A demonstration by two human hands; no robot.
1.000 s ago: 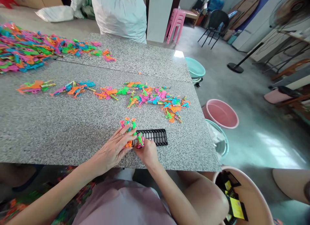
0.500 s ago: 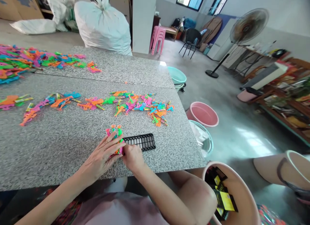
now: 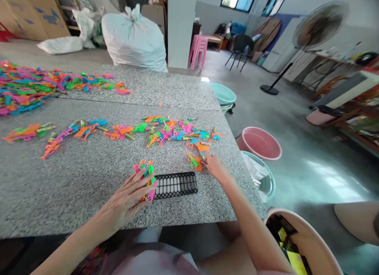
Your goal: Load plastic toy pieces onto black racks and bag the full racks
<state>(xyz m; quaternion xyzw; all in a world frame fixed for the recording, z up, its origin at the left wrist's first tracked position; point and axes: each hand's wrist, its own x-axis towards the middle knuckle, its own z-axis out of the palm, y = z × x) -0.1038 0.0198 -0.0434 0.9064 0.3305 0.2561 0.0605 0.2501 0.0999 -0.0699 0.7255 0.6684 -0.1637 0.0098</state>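
While the left hand (image 3: 128,196) clasps colourful toys (image 3: 151,169) on the black rack (image 3: 187,183) (its right part bare), the right hand (image 3: 217,169) touches loose toys (image 3: 194,162), grip unclear.

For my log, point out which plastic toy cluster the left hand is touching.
The plastic toy cluster at the left end of the black grid tray, partly covered by the left hand; the other clusters lie clear of it.

My left hand (image 3: 130,197) and the toys (image 3: 152,189) beneath it hide one end of the black rack (image 3: 174,184). I can't make out what my right hand (image 3: 216,167) touches. Beyond the left hand, the picture's edge crops the toy heap (image 3: 26,88).
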